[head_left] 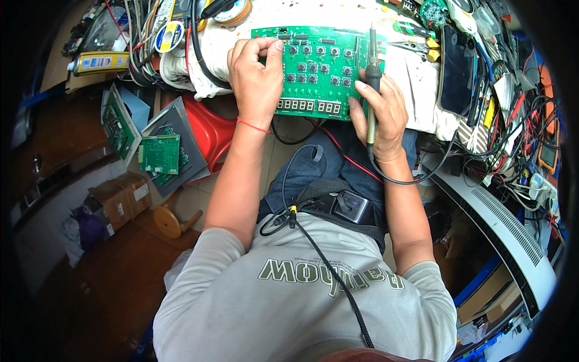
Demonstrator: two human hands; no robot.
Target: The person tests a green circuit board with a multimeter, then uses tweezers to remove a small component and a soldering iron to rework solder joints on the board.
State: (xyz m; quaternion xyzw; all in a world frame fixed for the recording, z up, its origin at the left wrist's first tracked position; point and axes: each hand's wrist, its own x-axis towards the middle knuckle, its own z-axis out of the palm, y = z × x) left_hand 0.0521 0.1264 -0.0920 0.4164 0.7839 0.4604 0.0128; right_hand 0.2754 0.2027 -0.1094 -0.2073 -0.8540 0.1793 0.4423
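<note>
A green circuit board (330, 54) lies at the near edge of the cloth-covered bench. It carries rows of small push buttons and two digit displays (295, 105) along its near side. My left hand (256, 75) grips the board's left edge, thumb and fingers closed at its upper left corner. In my right hand (387, 114) is a soldering iron (373, 78), held upright in the picture with its bare tip pointing away from me. That hand is beside the board's lower right corner; whether its fingers also touch the board, I cannot tell.
Solder spools (169, 36) and bundled cables crowd the back left. Pliers (415, 47), a dark-screened device (456, 69) and tangled leads lie to the right. The iron's cord (416, 181) loops over my right forearm. A red stool (208, 130) and more circuit boards (160, 154) stand lower left.
</note>
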